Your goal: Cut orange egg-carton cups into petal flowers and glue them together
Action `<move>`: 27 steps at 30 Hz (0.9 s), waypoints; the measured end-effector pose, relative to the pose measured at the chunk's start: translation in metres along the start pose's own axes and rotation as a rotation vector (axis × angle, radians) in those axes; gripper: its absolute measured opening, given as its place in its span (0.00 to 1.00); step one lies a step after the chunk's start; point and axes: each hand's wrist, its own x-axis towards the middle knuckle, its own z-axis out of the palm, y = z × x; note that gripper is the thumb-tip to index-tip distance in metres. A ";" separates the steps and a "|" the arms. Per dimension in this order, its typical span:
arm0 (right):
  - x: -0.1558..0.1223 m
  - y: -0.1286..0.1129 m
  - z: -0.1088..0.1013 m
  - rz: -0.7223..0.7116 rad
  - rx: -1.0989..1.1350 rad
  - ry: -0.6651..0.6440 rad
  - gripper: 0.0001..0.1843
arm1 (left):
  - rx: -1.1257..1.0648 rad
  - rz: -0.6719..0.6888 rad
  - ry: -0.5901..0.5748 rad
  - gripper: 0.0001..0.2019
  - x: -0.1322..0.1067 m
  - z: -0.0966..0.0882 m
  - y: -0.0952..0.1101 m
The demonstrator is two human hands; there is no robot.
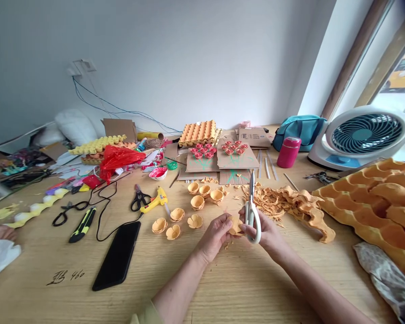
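Both hands meet over the near middle of the table (pixel 222 288). The left hand (pixel 216 234) pinches a small orange carton cup (pixel 236 225) between thumb and fingertips. The right hand (pixel 270 234) is closed through the white handles of the scissors (pixel 250 204), whose blades stand upright just beside the cup.

At 8 o'clock from the hands lies a black phone (pixel 116 256). At 10 o'clock sit petal-cut cups (pixel 172 222) and a yellow glue gun (pixel 155 201). Uncut cups (pixel 204 193) stand at 11 o'clock, a pile of scraps (pixel 273 200) at 1 o'clock, and an egg tray (pixel 374 202) at 3 o'clock.

The cup is small and the left fingertips sit close to the blades, so a snip could likely nick a finger. The thin pulp could also tear if it is squeezed hard.
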 end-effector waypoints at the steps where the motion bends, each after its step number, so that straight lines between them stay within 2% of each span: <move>1: 0.000 -0.001 0.000 -0.007 -0.008 -0.011 0.27 | 0.027 0.000 -0.015 0.16 -0.001 0.000 0.001; 5: -0.001 0.002 0.000 -0.051 0.000 -0.027 0.26 | 0.144 0.033 -0.026 0.16 -0.001 0.001 0.004; 10: 0.001 0.006 -0.004 -0.115 -0.095 -0.022 0.23 | 0.237 0.060 0.030 0.15 0.000 0.001 0.005; 15: 0.000 0.000 -0.011 -0.239 -0.419 0.074 0.13 | 0.089 0.068 0.152 0.15 0.004 -0.002 0.007; 17: -0.001 -0.003 -0.012 -0.263 -0.577 0.031 0.10 | 0.025 0.086 0.205 0.16 0.005 -0.004 0.009; 22: -0.003 -0.001 -0.007 -0.316 -0.895 -0.096 0.10 | -0.039 0.159 0.276 0.14 0.007 -0.007 0.012; 27: -0.004 -0.001 -0.002 -0.371 -1.083 -0.114 0.06 | -0.027 0.221 0.329 0.12 0.008 -0.009 0.013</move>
